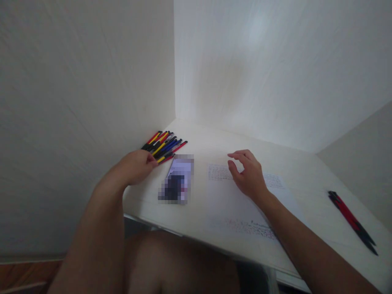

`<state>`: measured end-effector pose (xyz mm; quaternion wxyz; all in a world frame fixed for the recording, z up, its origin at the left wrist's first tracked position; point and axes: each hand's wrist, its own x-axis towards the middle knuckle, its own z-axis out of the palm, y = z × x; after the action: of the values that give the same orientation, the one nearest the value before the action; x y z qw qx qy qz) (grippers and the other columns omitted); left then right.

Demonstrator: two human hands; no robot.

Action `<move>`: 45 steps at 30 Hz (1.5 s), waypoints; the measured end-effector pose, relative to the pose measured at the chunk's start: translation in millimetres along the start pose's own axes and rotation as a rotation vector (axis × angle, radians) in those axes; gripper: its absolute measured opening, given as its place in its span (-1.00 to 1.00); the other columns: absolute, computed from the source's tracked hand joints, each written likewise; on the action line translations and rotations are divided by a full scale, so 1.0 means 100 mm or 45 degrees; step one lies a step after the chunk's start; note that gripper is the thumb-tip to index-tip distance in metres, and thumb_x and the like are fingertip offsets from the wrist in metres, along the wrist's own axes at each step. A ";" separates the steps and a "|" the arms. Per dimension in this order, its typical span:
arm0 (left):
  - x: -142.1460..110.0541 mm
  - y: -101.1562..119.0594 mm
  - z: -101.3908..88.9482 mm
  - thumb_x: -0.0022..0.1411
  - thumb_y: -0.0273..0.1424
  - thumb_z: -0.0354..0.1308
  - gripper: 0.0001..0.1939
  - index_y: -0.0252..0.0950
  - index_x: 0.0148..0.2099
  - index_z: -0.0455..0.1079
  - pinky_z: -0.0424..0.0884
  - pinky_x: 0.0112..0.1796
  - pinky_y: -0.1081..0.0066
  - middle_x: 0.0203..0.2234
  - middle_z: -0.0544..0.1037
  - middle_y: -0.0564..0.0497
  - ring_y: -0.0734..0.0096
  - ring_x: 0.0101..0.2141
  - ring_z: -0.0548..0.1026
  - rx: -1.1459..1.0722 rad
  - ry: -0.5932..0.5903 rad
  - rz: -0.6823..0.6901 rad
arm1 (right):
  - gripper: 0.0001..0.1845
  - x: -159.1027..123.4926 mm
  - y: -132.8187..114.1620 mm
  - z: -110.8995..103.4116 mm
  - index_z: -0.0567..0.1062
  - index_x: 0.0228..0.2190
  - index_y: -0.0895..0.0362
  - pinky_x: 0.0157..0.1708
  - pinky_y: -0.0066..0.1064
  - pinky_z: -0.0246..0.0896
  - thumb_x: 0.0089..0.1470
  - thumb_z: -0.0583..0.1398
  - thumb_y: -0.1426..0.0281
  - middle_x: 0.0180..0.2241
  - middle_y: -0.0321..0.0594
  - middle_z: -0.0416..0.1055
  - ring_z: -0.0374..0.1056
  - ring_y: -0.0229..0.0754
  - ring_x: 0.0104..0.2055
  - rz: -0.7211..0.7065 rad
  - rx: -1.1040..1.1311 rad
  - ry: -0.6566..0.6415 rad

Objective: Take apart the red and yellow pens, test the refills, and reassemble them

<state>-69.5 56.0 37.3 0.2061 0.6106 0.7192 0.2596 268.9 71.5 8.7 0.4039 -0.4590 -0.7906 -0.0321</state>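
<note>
My left hand [137, 166] is at the near end of a spread of colored pens [167, 143], with thumb and fingers closed on the end of one pen. Red, yellow, blue and black barrels lie side by side there, the nearest ones partly behind my fingers. Over a sheet of paper [226, 200] my right hand [247, 173] hovers with nothing in it, thumb and fingers curved and apart. Handwriting runs along the far and near ends of the sheet. Between my hands lies a phone-shaped object [179, 179], blurred by pixelation.
Two pens [352, 218], one with red on its barrel, lie at the right of the white table [196, 220]. Pale walls [245, 81] rise at the left, back and right. My legs [177, 261] are below the table's front edge.
</note>
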 end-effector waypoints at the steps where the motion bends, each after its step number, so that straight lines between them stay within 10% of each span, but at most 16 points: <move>1: -0.04 0.07 0.00 0.14 -0.33 0.21 -0.82 -0.27 -0.47 0.41 0.19 -0.42 0.36 -0.55 0.49 -0.02 0.26 -0.49 0.41 0.078 -0.053 0.066 | -0.82 0.00 -0.02 -0.02 0.53 -0.20 0.10 -0.11 -0.14 0.27 0.20 0.16 0.36 -0.23 -0.10 0.44 0.36 -0.07 -0.16 0.025 0.057 -0.015; 12: -0.90 1.34 1.05 0.45 -0.41 -0.19 -0.75 -0.27 -0.05 0.31 0.33 -0.31 0.32 -0.26 0.53 -0.06 0.27 -0.29 0.49 -0.202 -0.150 0.677 | -0.38 -0.10 -0.17 -0.05 0.36 -0.66 0.12 -0.61 -0.42 -0.04 0.26 0.01 -0.01 -0.71 -0.36 0.16 0.08 -0.32 -0.63 0.580 0.922 -0.295; 39: -0.89 1.33 1.07 0.47 -0.22 -0.32 -0.55 -0.26 -0.16 0.38 0.18 -0.44 0.26 -0.40 0.53 -0.11 0.13 -0.40 0.49 -0.125 -0.299 0.511 | -0.42 -0.02 -0.04 -0.21 0.38 -0.67 0.13 -0.59 -0.38 -0.07 0.23 0.11 0.03 -0.69 -0.32 0.21 0.06 -0.32 -0.62 0.646 0.807 -0.635; 45: -0.80 1.23 1.02 0.45 -0.25 -0.26 -0.58 -0.27 -0.28 0.37 0.13 -0.45 0.28 -0.43 0.51 -0.11 0.20 -0.41 0.45 -0.196 -0.351 0.471 | -0.45 0.18 0.12 -0.58 0.10 -0.70 0.07 -0.65 -0.38 -0.31 0.17 0.20 0.17 -0.69 -0.43 -0.11 -0.20 -0.34 -0.65 0.716 1.235 -0.093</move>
<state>101.4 3.9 32.8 0.2972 0.7441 0.5384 0.2611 308.3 66.4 56.0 0.5341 -0.4147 -0.5753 0.4602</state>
